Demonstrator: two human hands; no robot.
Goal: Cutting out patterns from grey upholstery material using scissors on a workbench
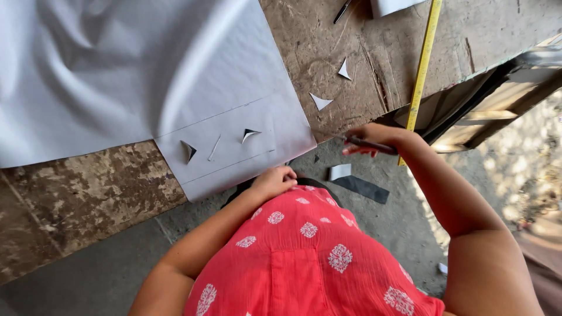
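A large white sheet (134,70) lies on a worn wooden table (76,193), marked with pencil lines and small triangular cut notches (188,150). My left hand (274,180) is curled shut just below the sheet's near corner, at the table edge, holding nothing that I can see. My right hand (374,139) is off the table's corner and grips a thin dark pen-like tool (367,143) pointing left. I wear a red top with white motifs (310,251).
A yellow tape measure (422,64) runs down the right of the table. Small white paper offcuts (320,101) lie on the bare wood. A dark strip and white scrap (357,184) lie on the concrete floor. Wooden frames (497,105) lean at right.
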